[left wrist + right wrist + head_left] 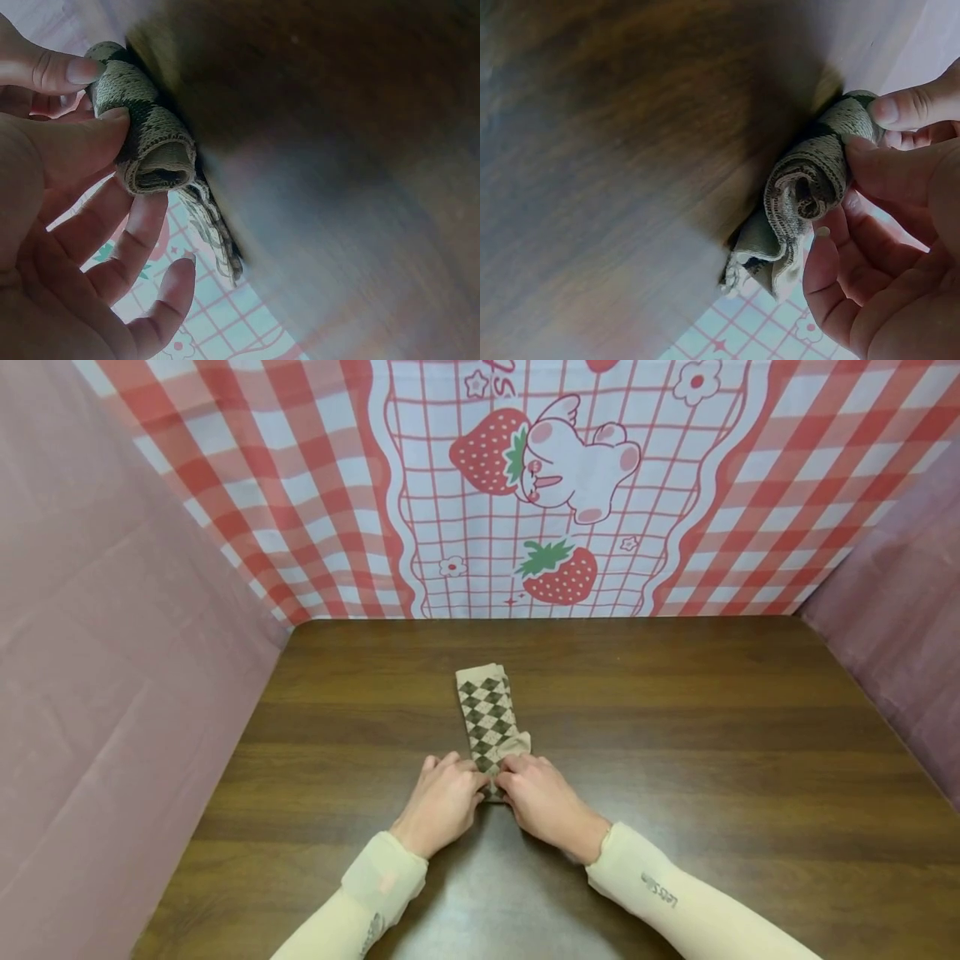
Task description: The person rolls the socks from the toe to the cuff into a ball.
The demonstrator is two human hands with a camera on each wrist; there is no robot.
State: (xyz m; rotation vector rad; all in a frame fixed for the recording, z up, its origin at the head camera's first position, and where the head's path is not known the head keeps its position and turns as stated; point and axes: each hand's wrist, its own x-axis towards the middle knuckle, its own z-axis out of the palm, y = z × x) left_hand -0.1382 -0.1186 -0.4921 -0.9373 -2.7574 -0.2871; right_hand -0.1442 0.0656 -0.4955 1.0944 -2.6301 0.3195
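A beige sock with dark green diamonds (487,710) lies on the table, its cuff pointing away from me. The near end is rolled into a small coil, seen end-on in the left wrist view as a rolled sock (142,120) and in the right wrist view as a spiral of sock fabric (810,180). My left hand (444,797) grips the roll's left side, thumb on the near face and fingers beyond it. On the right side my right hand (547,797) pinches the same roll. A plain beige flap (516,744) sticks out beside my right fingers.
The brown wooden table (675,735) extends around the sock on all sides. A red-and-white checked cloth with strawberries (555,485) hangs behind its far edge. Pink cloth (135,610) hangs at the left, and more pinkish cloth (892,602) at the right.
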